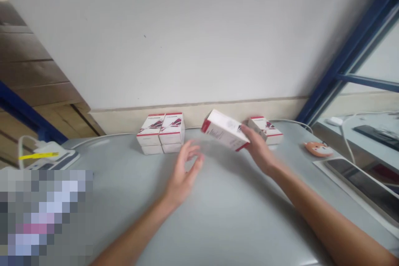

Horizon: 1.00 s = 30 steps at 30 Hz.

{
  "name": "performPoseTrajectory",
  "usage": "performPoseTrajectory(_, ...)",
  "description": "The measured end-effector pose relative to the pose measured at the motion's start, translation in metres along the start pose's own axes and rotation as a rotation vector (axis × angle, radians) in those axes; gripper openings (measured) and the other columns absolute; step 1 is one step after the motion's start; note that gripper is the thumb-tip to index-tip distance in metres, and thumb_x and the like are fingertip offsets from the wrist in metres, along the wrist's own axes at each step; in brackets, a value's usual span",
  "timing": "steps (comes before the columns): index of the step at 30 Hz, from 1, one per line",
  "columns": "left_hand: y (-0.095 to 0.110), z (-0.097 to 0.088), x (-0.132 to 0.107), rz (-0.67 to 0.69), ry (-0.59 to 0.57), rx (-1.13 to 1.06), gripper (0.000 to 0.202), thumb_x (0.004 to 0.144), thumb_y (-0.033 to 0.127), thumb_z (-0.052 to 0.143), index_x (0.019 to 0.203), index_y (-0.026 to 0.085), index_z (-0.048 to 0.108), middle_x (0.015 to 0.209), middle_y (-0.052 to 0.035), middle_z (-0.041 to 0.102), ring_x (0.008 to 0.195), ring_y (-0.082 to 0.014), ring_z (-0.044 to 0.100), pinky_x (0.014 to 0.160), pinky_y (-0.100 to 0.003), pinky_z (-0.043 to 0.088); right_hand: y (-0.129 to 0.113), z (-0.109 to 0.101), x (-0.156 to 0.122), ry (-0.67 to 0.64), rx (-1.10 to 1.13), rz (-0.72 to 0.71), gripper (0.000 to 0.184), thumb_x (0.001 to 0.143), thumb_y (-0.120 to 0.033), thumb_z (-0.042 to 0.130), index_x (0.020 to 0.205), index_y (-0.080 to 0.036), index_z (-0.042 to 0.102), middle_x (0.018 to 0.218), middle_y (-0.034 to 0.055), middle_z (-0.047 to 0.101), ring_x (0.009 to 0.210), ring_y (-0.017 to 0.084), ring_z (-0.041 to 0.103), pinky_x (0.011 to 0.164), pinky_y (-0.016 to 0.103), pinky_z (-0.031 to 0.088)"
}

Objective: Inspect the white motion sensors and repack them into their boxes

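Note:
My right hand [259, 149] grips one end of a white and red cardboard box [225, 129], which is tilted and raised above the grey table. To its left, my left hand [186, 171] is empty, with the fingers curved and apart. Just beyond the left hand stand stacked white and red boxes [160, 133], set side by side in two layers against the wall. Behind my right hand, another such box [270, 132] sits on the table, partly hidden by the fingers.
On the left lies a white power strip [52, 158] with a yellow tag. An orange animal-faced object [318, 149] and a dark flat device [364, 185] on a white sheet lie at right. Blue metal posts [346, 45] flank the grey table [215, 224]. The lower left corner is pixelated.

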<state>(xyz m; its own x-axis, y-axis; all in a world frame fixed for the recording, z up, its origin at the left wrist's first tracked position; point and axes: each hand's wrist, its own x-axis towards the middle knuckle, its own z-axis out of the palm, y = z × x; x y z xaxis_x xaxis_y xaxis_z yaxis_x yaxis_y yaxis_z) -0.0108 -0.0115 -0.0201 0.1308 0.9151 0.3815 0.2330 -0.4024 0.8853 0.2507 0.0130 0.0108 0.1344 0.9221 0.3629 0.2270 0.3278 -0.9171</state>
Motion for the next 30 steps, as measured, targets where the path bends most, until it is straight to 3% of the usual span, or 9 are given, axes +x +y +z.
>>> performPoseTrajectory(4, 0.010, -0.007, 0.010, 0.049, 0.066, -0.132, 0.059, 0.102, 0.054, 0.064, 0.151, 0.028, 0.044, 0.151, -0.0151, 0.062, 0.135, -0.0263, 0.066, 0.103, -0.038, 0.060, -0.017, 0.032, -0.034, -0.339, 0.133, 0.110, 0.052, 0.103, -0.066, 0.051, 0.119, -0.023, 0.076, 0.108, 0.0084, 0.079, 0.096, 0.027, 0.073, 0.083, 0.041, 0.062)
performPoseTrajectory(8, 0.021, -0.011, 0.009, 0.190, 0.156, -0.094, 0.062, 0.098, 0.049, 0.071, 0.151, 0.029, 0.045, 0.143, -0.0127, 0.067, 0.125, -0.0244, 0.071, 0.100, -0.035, 0.062, -0.036, 0.036, -0.048, -0.453, 0.100, 0.056, 0.045, 0.107, -0.058, 0.051, 0.134, -0.026, 0.066, 0.129, 0.0098, 0.073, 0.116, 0.028, 0.070, 0.100, 0.045, 0.059)
performPoseTrajectory(12, 0.017, -0.011, -0.002, 0.254, 0.149, 0.092, 0.072, 0.088, 0.041, 0.085, 0.151, 0.032, 0.050, 0.143, -0.0093, 0.067, 0.126, -0.0251, 0.071, 0.102, -0.036, 0.062, -0.042, 0.035, -0.049, -0.385, 0.047, -0.164, 0.043, 0.104, -0.046, 0.063, 0.142, -0.029, 0.052, 0.144, 0.0100, 0.064, 0.134, 0.025, 0.060, 0.115, 0.047, 0.049)
performPoseTrajectory(17, 0.019, -0.007, -0.011, 0.318, 0.051, 0.167, 0.074, 0.090, 0.036, 0.083, 0.154, 0.036, 0.047, 0.144, -0.0078, 0.067, 0.124, -0.0244, 0.072, 0.098, -0.035, 0.064, -0.043, 0.033, -0.050, -0.294, -0.029, -0.263, 0.048, 0.100, -0.037, 0.068, 0.144, -0.030, 0.050, 0.132, 0.0085, 0.068, 0.125, 0.027, 0.062, 0.108, 0.045, 0.051)
performPoseTrajectory(21, 0.024, -0.004, -0.010, 0.450, 0.032, 0.195, 0.076, 0.092, 0.034, 0.082, 0.157, 0.037, 0.042, 0.139, -0.0079, 0.070, 0.118, -0.0238, 0.075, 0.097, -0.036, 0.065, -0.044, 0.029, -0.049, -0.304, -0.053, -0.319, 0.036, 0.100, -0.046, 0.065, 0.128, -0.026, 0.058, 0.122, 0.0085, 0.067, 0.111, 0.026, 0.062, 0.100, 0.043, 0.051)
performPoseTrajectory(26, 0.020, -0.002, -0.009, 0.623, -0.016, 0.298, 0.081, 0.092, 0.041, 0.081, 0.159, 0.033, 0.037, 0.125, -0.0109, 0.074, 0.107, -0.0258, 0.077, 0.090, -0.042, 0.066, -0.046, 0.028, -0.045, -0.235, 0.043, -0.146, 0.040, 0.107, -0.058, 0.048, 0.096, -0.022, 0.061, 0.090, 0.0030, 0.064, 0.082, 0.020, 0.060, 0.075, 0.033, 0.050)
performPoseTrajectory(30, 0.024, -0.006, -0.009, 0.838, -0.050, 0.433, 0.064, 0.091, 0.027, 0.082, 0.145, 0.034, 0.049, 0.120, -0.0090, 0.069, 0.094, -0.0207, 0.075, 0.076, -0.032, 0.065, -0.052, 0.032, -0.044, -0.168, 0.078, 0.019, 0.038, 0.106, -0.053, 0.054, 0.085, -0.022, 0.060, 0.076, -0.0005, 0.057, 0.070, 0.016, 0.052, 0.064, 0.028, 0.044)
